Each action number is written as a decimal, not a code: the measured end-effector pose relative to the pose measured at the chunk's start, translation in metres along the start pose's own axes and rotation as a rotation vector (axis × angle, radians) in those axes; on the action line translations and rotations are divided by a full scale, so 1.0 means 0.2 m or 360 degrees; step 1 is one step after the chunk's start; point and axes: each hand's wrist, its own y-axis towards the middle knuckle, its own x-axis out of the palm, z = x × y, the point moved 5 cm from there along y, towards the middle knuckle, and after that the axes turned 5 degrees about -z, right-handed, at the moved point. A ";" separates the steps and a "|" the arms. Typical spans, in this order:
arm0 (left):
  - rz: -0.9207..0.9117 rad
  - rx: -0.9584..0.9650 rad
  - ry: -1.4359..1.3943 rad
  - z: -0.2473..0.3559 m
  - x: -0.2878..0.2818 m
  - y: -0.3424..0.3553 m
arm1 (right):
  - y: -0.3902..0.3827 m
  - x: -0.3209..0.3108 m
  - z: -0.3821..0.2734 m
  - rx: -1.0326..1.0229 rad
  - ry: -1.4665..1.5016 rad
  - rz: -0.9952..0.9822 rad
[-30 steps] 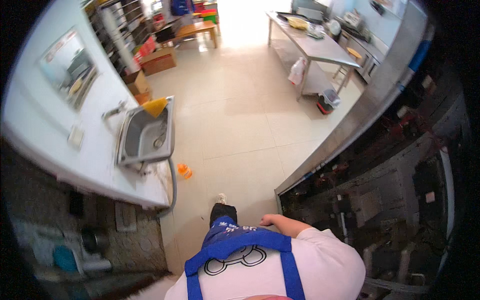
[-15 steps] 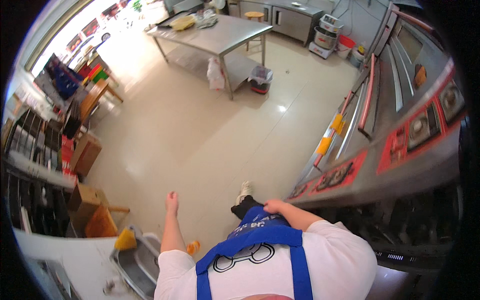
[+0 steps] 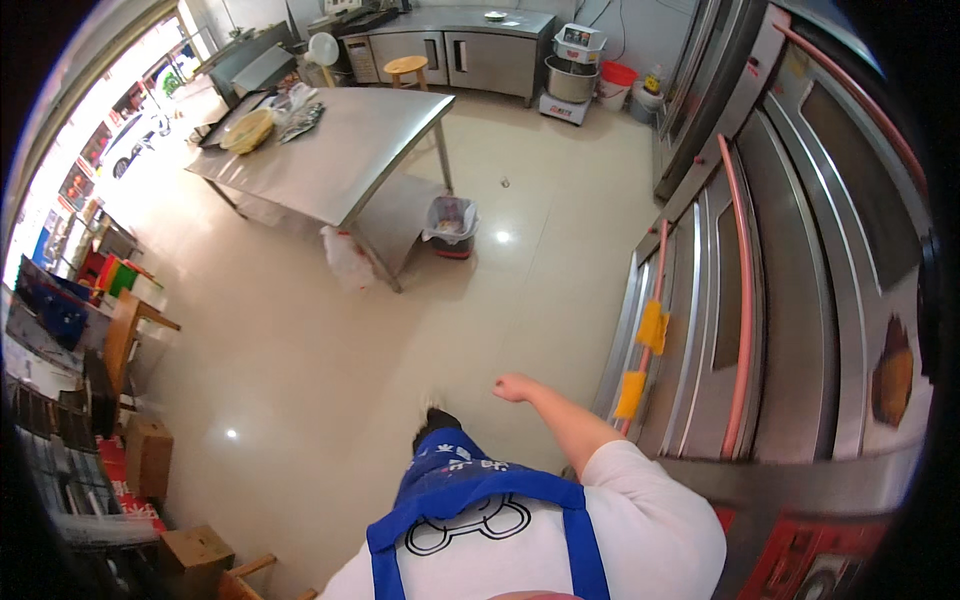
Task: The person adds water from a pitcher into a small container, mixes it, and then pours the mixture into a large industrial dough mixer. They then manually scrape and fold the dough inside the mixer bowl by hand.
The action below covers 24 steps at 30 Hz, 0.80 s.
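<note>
My right hand [image 3: 513,388] is held out in front of me over the tiled floor, its fingers curled in with nothing seen in them. It is apart from the deck oven [image 3: 793,260] on my right, whose long red handles [image 3: 740,300] run along the doors. Two yellow cloths, an upper yellow cloth [image 3: 653,327] and a lower yellow cloth [image 3: 630,395], hang on the nearest handle beyond my hand. A blue apron [image 3: 470,490] hangs over my front and legs. My left hand is out of sight.
Ahead stands a steel table [image 3: 380,120] with a yellow bowl-like thing [image 3: 247,131] on it. Beside its leg are a lined waste bin [image 3: 452,228] and a hanging white bag [image 3: 346,260]. Further back are a stool [image 3: 405,66], a mixer [image 3: 572,80] and a red bucket [image 3: 616,82]. Cardboard boxes [image 3: 148,455] line the left.
I have moved forward and the view has turned right. My right hand has swung out from beside the apron. My left hand, seen before, has left the view, as has the sink.
</note>
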 end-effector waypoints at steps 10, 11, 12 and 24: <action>0.0165 0.0157 0.0327 2.20 -1.23 1.42 | 0.25 -0.65 0.97 0.0902 0.0357 0.0534; 0.0292 0.0252 0.0270 2.61 -1.41 1.53 | 0.20 -0.59 1.03 0.1022 0.0621 0.0241; 0.0298 0.0400 0.0136 3.03 -1.56 1.55 | 0.18 -0.58 1.08 0.1125 0.0847 -0.0063; -0.0038 0.1488 0.1071 5.88 -1.05 1.74 | 0.19 -0.96 1.81 0.1767 0.1313 0.0172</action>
